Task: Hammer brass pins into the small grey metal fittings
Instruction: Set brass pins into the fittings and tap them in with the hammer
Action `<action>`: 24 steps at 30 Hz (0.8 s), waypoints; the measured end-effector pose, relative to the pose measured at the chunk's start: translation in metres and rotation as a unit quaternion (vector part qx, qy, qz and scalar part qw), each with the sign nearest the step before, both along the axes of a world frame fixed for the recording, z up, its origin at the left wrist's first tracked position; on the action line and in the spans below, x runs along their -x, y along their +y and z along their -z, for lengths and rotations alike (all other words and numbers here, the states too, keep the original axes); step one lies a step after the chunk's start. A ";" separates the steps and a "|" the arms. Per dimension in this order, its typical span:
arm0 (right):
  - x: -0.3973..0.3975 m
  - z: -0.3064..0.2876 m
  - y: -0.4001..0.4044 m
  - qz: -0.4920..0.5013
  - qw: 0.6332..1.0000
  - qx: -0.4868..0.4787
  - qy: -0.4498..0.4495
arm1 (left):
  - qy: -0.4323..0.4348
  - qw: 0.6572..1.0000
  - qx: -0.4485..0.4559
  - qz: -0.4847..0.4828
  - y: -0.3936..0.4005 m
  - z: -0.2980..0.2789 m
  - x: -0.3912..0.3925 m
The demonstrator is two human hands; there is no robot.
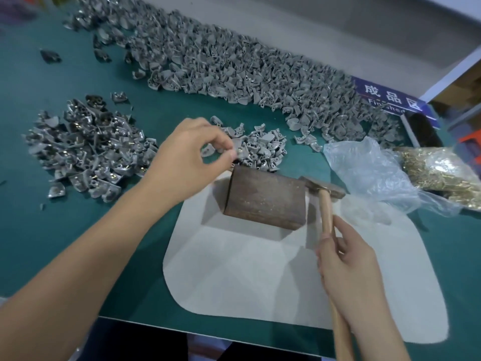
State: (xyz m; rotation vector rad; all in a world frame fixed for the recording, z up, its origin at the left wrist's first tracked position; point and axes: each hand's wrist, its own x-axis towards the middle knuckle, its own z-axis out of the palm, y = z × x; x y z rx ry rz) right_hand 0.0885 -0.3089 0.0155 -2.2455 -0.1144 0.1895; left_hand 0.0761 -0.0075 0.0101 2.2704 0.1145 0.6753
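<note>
Gripping hammer (328, 204), handle toward person, head leftward

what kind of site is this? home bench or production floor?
Likely a small factory assembly bench: a huge heap of identical grey fittings, a bag of brass pins, and a blue sign partly reading "Finished".

White "成品区" and partly hidden "Finished" on the blue sign (390, 99) behind the fittings
</note>
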 end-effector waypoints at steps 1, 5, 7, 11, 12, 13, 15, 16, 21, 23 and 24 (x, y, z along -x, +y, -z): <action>-0.001 0.000 -0.001 -0.015 0.999 0.040 -0.014 | -0.004 0.999 -0.002 -0.048 0.010 0.000 0.007; -0.010 -0.011 0.009 -0.069 0.971 0.211 -0.082 | 0.043 0.981 -0.030 -0.185 0.050 0.006 0.041; -0.017 -0.021 0.021 -0.061 0.964 0.220 -0.134 | 0.064 0.977 -0.034 -0.200 0.060 0.011 0.055; -0.019 -0.041 0.065 -0.109 0.965 0.111 -0.209 | 0.073 0.974 -0.044 -0.209 0.062 0.020 0.070; -0.017 -0.042 0.078 -0.138 0.962 0.092 -0.218 | 0.075 0.972 -0.049 -0.215 0.061 0.023 0.071; -0.015 -0.041 0.092 -0.166 0.958 0.080 -0.220 | 0.082 0.970 -0.053 -0.223 0.059 0.024 0.071; -0.013 -0.037 0.120 -0.220 0.951 0.069 -0.207 | 0.100 0.963 -0.062 -0.241 0.057 0.027 0.071; -0.013 -0.035 0.135 -0.243 0.948 0.067 -0.193 | 0.103 0.961 -0.066 -0.247 0.057 0.028 0.071; -0.035 -0.024 0.202 -0.322 0.923 0.136 -0.159 | 0.097 0.959 -0.071 -0.257 0.056 0.028 0.071; -0.041 -0.018 0.220 -0.323 0.915 0.168 -0.173 | 0.080 0.961 -0.067 -0.254 0.056 0.028 0.071; -0.043 -0.015 0.227 -0.321 0.911 0.185 -0.180 | 0.071 0.962 -0.066 -0.255 0.056 0.028 0.071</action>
